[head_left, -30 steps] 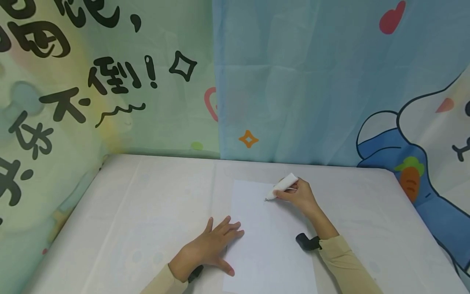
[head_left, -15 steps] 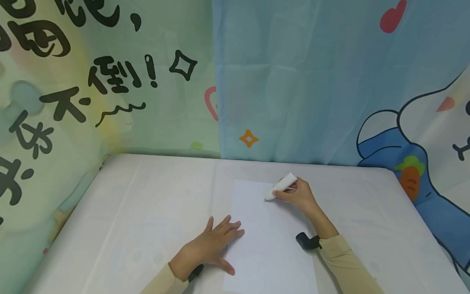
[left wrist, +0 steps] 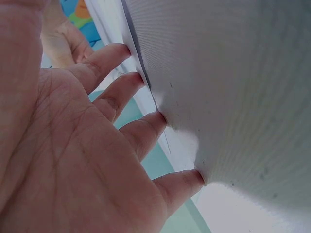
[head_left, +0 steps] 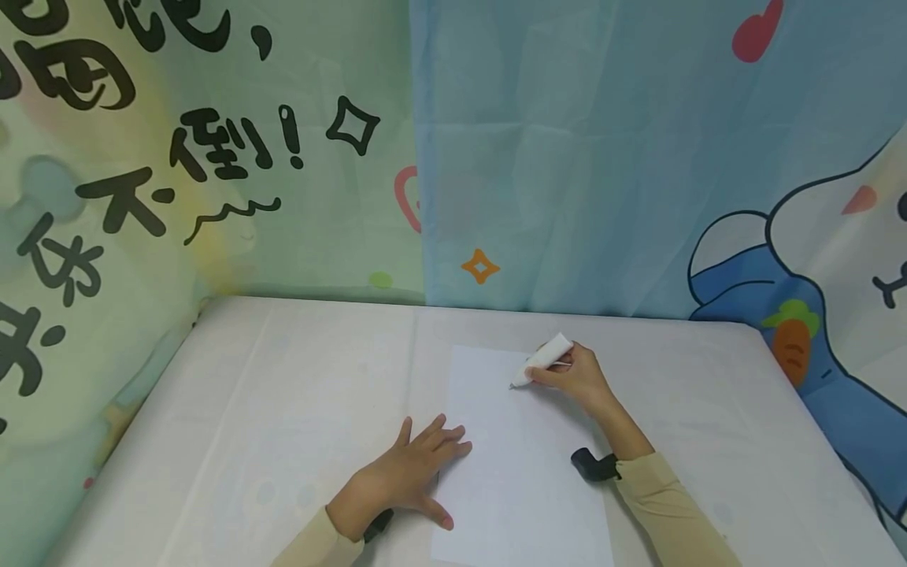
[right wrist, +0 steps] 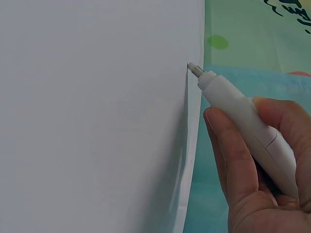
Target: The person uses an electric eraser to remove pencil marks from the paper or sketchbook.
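A sheet of white paper [head_left: 524, 472] lies on the white-covered table. My right hand [head_left: 577, 378] grips a thick white pen-shaped electric eraser [head_left: 546, 361] near the paper's far right part. In the right wrist view the eraser [right wrist: 243, 111] is tilted, its narrow metal tip at the paper surface, thumb and fingers around its body. My left hand [head_left: 407, 476] rests with spread fingers at the paper's left edge. In the left wrist view its fingertips [left wrist: 132, 80] touch down along that edge, some on the paper; the palm is raised.
The white table [head_left: 298, 378] spreads out on both sides of the paper. Behind it hang a green printed cloth [head_left: 333, 220] with black lettering and a blue cloth [head_left: 567, 173]. A black wrist camera mount [head_left: 594, 466] sits by the right sleeve.
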The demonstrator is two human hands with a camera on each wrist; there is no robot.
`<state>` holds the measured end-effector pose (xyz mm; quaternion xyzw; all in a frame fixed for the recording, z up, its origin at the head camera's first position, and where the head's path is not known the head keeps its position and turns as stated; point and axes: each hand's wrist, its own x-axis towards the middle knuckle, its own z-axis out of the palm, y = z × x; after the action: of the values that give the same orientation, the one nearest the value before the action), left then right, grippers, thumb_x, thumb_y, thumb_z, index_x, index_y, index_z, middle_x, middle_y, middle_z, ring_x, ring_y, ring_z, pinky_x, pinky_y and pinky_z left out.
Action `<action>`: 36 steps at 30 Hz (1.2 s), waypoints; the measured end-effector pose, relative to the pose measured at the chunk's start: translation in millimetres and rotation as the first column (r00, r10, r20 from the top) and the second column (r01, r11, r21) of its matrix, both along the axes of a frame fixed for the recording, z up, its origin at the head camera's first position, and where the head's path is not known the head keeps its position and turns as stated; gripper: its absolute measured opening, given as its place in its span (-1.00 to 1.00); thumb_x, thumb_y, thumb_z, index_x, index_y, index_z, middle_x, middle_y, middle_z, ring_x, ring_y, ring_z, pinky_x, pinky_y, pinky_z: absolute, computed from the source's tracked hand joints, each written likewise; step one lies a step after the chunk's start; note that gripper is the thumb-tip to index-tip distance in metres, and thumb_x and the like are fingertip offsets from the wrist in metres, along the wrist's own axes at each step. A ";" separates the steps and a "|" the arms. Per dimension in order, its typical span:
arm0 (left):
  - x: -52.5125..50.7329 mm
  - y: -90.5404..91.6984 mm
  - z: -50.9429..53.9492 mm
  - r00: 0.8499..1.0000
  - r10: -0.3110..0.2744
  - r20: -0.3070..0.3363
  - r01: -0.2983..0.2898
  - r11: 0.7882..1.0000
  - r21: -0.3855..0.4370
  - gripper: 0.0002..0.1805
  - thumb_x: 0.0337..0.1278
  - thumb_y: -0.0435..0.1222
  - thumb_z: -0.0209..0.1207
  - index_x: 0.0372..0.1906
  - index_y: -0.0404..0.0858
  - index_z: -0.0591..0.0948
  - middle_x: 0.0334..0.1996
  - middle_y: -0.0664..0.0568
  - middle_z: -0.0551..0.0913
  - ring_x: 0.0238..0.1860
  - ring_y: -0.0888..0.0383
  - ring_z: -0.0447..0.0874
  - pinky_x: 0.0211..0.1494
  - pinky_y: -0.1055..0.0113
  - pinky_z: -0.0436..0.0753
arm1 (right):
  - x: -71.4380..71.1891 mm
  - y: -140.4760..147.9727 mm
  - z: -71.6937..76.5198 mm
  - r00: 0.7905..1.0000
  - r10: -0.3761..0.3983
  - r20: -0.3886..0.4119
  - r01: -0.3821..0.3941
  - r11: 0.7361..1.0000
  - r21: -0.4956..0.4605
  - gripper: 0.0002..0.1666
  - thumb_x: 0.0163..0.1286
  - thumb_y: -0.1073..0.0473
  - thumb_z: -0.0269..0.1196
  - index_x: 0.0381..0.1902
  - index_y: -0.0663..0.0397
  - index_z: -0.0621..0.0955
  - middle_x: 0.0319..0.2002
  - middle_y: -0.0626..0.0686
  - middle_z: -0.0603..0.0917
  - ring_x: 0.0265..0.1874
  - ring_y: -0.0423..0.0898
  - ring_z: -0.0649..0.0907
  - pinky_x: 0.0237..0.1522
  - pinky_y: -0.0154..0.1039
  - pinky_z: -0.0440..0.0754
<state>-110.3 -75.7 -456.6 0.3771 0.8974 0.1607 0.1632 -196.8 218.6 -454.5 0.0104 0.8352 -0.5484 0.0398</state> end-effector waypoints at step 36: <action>-0.2 0.4 -0.5 1.000 -0.006 -0.010 0.006 1.000 0.000 0.09 -0.34 0.10 0.50 0.41 -0.17 0.31 0.47 -0.03 0.22 0.53 -0.12 -0.01 0.39 -0.38 0.04 | 5.4 -1.1 -1.2 0.999 0.037 0.030 -0.036 0.999 -0.028 -0.41 0.16 0.36 0.38 0.08 0.54 0.42 -0.07 0.40 0.62 -0.22 -0.14 0.71 -0.23 -0.35 0.70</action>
<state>-110.5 -75.3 -457.1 0.3804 0.8971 0.1584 0.1591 -191.4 217.5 -455.7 0.0030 0.8269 -0.5589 0.0627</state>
